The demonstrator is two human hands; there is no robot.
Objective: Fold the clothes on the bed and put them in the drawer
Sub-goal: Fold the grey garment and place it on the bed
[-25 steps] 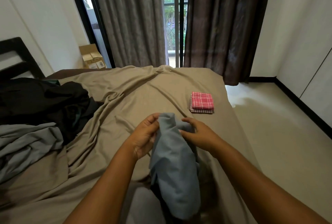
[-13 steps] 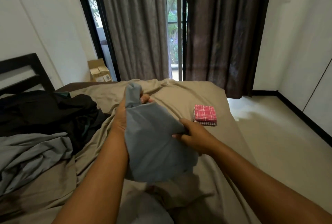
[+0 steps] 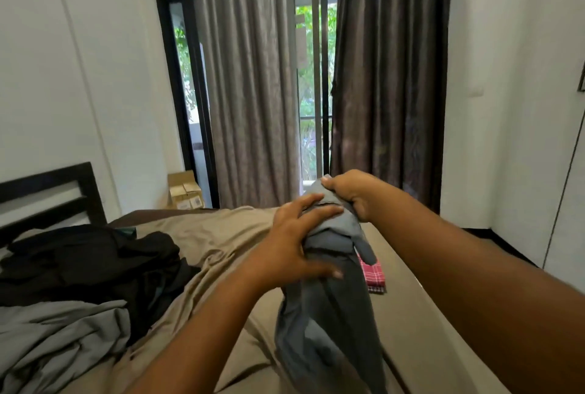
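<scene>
Higher now, grey garment [image 3: 329,314] in right hand [image 3: 351,192]

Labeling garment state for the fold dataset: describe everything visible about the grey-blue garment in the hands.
The grey-blue garment is plain, soft woven-looking fabric, unfolded and bunched. It hangs lengthwise from the right hand, which grips its top end in a fist above the bed. The left hand lies open against its upper part, fingers spread. A narrow flap dangles on the right side. The lower end runs out of frame, partly covering the red checked cloth.
</scene>
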